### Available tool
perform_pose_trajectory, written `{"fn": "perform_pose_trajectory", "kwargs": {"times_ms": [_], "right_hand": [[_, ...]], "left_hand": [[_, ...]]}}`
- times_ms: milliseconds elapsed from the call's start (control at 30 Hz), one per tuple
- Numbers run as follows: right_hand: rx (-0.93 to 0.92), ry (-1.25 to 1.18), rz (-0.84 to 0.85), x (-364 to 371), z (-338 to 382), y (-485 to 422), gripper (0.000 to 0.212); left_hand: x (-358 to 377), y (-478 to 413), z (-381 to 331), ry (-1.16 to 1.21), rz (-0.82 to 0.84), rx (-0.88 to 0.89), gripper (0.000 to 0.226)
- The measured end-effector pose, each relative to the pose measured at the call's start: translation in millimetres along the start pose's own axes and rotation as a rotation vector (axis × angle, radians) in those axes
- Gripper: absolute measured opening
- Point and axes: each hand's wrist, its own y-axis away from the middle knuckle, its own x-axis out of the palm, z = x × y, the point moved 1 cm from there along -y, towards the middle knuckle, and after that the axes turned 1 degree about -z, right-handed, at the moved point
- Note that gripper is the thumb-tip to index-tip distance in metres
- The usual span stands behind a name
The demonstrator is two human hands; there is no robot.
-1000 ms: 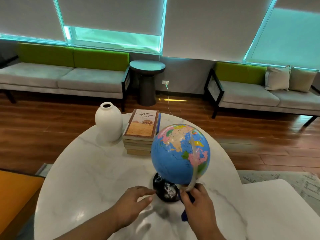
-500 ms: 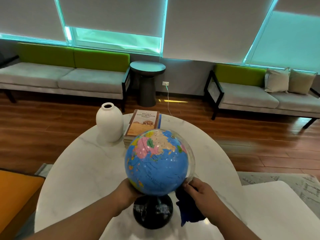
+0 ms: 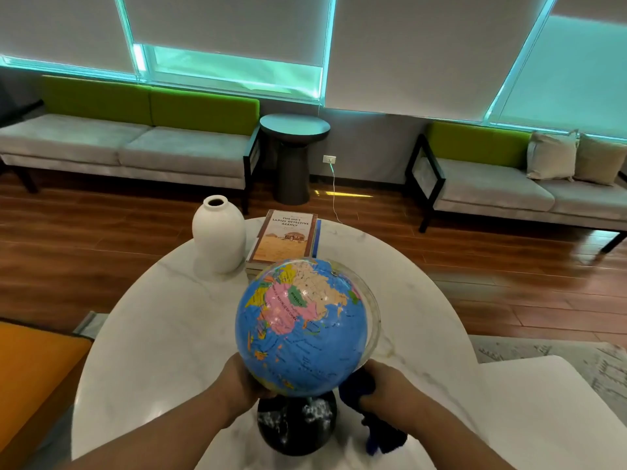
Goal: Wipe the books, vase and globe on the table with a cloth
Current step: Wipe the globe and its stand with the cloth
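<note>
At the table's near edge, the left hand lies against the globe's lower left, its fingers hidden beneath the sphere, so its grip cannot be told. The right hand grips a dark blue cloth bunched against the globe's lower right.

I count one globe and place the rest by it. Just beyond it stand one white vase and one stack of books; I cannot tell how many books it holds. At the globe's underside are two hands, a left hand and a right hand, and one dark blue cloth. Under the globe is one marble table. Far beyond it I count two sofas, a left sofa and a right sofa, with one dark side table between them. Two cushions are on the right sofa.
</note>
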Motion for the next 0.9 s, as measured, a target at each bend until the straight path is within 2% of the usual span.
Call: {"fn": "perform_pose_trajectory", "kwargs": {"times_ms": [67, 133, 200, 267, 333, 433, 567, 700, 767, 833, 900], "right_hand": [[0.025, 0.003, -0.067, 14, -2, -9, 0.025], [-0.046, 0.068, -0.147, 27, 0, -15, 0.026], [-0.153, 0.159, -0.073, 39, -2, -19, 0.032], [-0.23, 0.301, 0.019, 45, -5, -21, 0.035], [-0.23, 0.373, -0.008, 43, -9, -25, 0.037], [-0.256, 0.386, -0.063, 43, -8, -28, 0.036], [-0.311, 0.356, 0.036, 51, -4, -26, 0.038], [-0.268, 0.382, -0.087, 37, -4, -26, 0.046], [-0.323, 0.34, -0.112, 43, -1, -28, 0.04], [-0.376, 0.362, -0.065, 54, -1, -28, 0.037], [-0.351, 0.366, -0.028, 52, -5, -28, 0.035]], "left_hand": [[1, 0, 1, -0.096, 0.015, 0.029, 0.042], [1, 0, 2, -0.235, 0.018, 0.063, 0.053], [0, -2, 3, -0.32, -0.006, 0.068, 0.052], [-2, -4, 5, -0.292, -0.023, 0.043, 0.032], [2, -1, 4, -0.242, -0.012, -0.004, 0.019], [7, 0, 1, -0.204, -0.007, -0.009, 0.018], [9, -1, -2, -0.204, -0.003, -0.028, 0.023], [13, 3, -3, -0.149, -0.018, -0.051, 0.023], [12, 4, -4, -0.174, -0.015, -0.034, 0.022], [9, 5, -4, -0.208, -0.005, -0.007, 0.023], [9, 8, -5, -0.211, 0.01, -0.001, 0.022]]}}
